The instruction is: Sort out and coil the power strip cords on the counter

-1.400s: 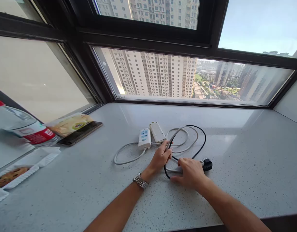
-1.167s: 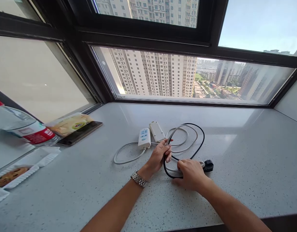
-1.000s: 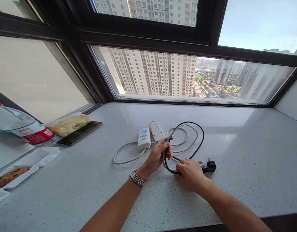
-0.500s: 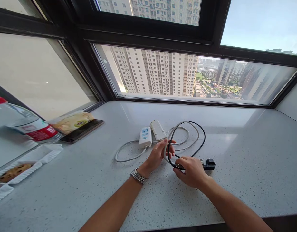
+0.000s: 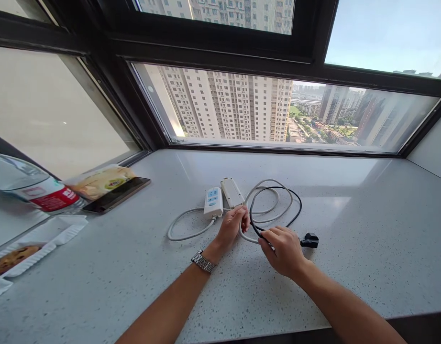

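Note:
My left hand (image 5: 232, 228), with a metal watch on its wrist, closes around the white cable (image 5: 242, 233) beside the power strips. My right hand (image 5: 282, 251) is wrapped round the black cable (image 5: 300, 210); its black plug (image 5: 309, 240) sticks out past the knuckles. The white cable also runs to the right hand, but whether the fingers hold it is hidden. Loops of both cables overlap behind the hands. A white power strip with blue socket faces (image 5: 214, 202) lies left of a second white strip (image 5: 232, 192), which shows a plain side with small holes.
On the left of the speckled white counter (image 5: 134, 267) are a bottle with a red label (image 5: 51, 196), a yellow food packet (image 5: 105, 181), a phone (image 5: 116, 195) and a white tray (image 5: 59, 234) with a cookie (image 5: 14, 259). A window stands behind.
The black cable has come away from my left hand, and its loop sits lower, towards my right hand. The white cable stays at the left fingers. The view has shifted slightly.

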The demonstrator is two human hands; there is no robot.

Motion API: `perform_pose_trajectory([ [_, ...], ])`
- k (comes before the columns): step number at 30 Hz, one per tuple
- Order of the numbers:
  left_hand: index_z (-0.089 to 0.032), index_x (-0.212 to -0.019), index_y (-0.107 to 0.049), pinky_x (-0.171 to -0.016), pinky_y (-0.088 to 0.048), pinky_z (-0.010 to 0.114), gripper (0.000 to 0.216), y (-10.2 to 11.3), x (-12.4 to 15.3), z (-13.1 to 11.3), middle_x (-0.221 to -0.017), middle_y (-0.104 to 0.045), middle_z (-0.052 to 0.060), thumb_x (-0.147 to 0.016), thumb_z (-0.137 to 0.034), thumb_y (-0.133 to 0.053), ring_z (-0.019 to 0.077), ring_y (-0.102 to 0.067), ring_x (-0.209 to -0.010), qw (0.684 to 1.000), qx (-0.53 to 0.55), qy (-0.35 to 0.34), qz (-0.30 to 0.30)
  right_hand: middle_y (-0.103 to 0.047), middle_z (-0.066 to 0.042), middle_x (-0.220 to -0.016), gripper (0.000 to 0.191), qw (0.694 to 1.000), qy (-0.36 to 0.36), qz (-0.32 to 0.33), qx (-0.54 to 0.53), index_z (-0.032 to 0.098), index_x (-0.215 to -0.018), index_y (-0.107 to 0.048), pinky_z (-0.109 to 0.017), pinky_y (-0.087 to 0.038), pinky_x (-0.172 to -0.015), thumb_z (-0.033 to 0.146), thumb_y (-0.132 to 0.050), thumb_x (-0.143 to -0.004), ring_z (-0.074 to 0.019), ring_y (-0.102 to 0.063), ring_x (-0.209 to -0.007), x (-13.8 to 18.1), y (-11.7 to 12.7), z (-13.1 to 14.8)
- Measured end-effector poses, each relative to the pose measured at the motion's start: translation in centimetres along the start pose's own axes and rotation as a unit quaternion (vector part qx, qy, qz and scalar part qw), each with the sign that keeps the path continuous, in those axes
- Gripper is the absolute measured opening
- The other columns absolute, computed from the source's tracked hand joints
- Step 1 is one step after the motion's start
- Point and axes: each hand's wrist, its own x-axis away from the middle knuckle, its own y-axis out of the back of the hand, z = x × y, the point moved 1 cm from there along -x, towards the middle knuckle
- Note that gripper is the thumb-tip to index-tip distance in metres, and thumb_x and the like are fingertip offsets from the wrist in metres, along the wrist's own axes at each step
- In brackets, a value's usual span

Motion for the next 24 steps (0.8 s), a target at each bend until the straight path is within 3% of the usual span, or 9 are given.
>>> perform_pose_trajectory([
  [5, -0.020, -0.055, -0.039, -0.040, -0.031, 0.020, 0.037, -0.2, 0.2, -0.4, -0.042, -0.041, -0.005, -0.080, -0.043, -0.052, 0.0065, -0.035, -0.038, 1.000, -0.017, -0.016, 0.006, -0.062, -0.003, -0.063, 0.031, 0.974, -0.016, -0.217, -0.065, 0.015, -0.088, -0.065, -0.023, -0.035, -0.054, 0.029, -0.039, -0.096, -0.0107, -0.052, -0.053, -0.2, 2.2, -1.8],
  [8, -0.020, -0.055, -0.037, -0.038, -0.029, 0.020, 0.036, -0.2, 0.2, -0.4, -0.040, -0.039, -0.006, -0.078, -0.043, -0.053, 0.0062, -0.032, -0.036, 1.000, -0.010, -0.007, 0.003, -0.053, 0.002, -0.052, 0.029, 0.920, -0.061, -0.379, -0.081, 0.014, -0.087, -0.065, -0.022, -0.030, -0.045, 0.030, -0.042, -0.094, -0.0080, -0.041, -0.042, -0.3, 4.3, -3.9],
  [10, -0.021, -0.055, -0.037, -0.038, -0.028, 0.020, 0.036, -0.2, 0.2, -0.4, -0.039, -0.037, -0.006, -0.077, -0.043, -0.054, 0.0060, -0.031, -0.036, 1.000, -0.005, -0.001, 0.001, -0.046, 0.004, -0.049, 0.029, 0.883, -0.087, -0.454, -0.086, 0.014, -0.085, -0.065, -0.022, -0.028, -0.042, 0.031, -0.043, -0.093, -0.0075, -0.036, -0.039, -0.2, 5.2, -5.2],
  [18, -0.020, -0.057, -0.041, -0.038, -0.029, 0.020, 0.034, -0.2, 0.0, -0.3, -0.038, -0.036, -0.007, -0.077, -0.043, -0.055, 0.0062, -0.031, -0.035, 1.000, 0.009, 0.001, -0.004, -0.036, 0.006, -0.046, 0.032, 0.844, -0.111, -0.503, -0.148, 0.015, -0.071, -0.064, -0.022, -0.026, -0.042, 0.035, -0.046, -0.089, -0.0076, -0.030, -0.040, -0.1, 5.0, -6.6],
  [24, -0.019, -0.059, -0.046, -0.040, -0.029, 0.020, 0.032, -0.1, 0.0, -0.2, -0.037, -0.036, -0.008, -0.078, -0.044, -0.054, 0.0065, -0.031, -0.035, 1.000, -0.018, -0.008, -0.002, -0.031, 0.006, -0.043, 0.045, 0.829, -0.129, -0.517, -0.171, 0.018, -0.053, -0.051, -0.023, -0.025, -0.042, 0.045, -0.045, -0.089, -0.0079, -0.028, -0.041, -0.1, 5.1, -6.9],
])
